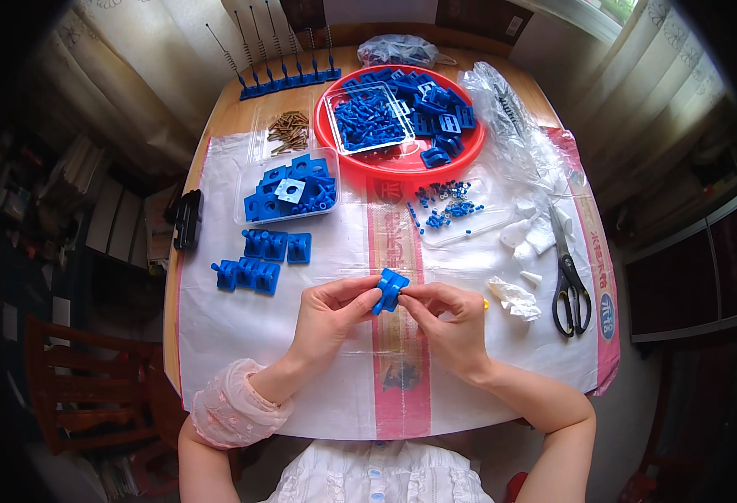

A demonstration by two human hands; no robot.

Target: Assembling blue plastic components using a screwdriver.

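Observation:
A small blue plastic part (390, 290) with a raised middle is held up over the table's front half. My left hand (332, 317) pinches its left side between thumb and fingers. At its right edge my right hand (450, 325) closes thumb and forefinger; whether a smaller piece is between them is hidden. Left of my hands, several similar blue assemblies (265, 245) stand in two short rows on the cloth. Behind them a clear plastic box (289, 216) holds flat blue plates with round holes and blue pegs.
A red basin (326, 141) at the back holds blue parts and a clear tray. Brass-coloured pins (289, 131) lie left of it, small beads (452, 215) in front. Black scissors (571, 293), crumpled tissue (515, 299) and plastic bags (511, 126) lie right. A spring rack (289, 84) stands far left.

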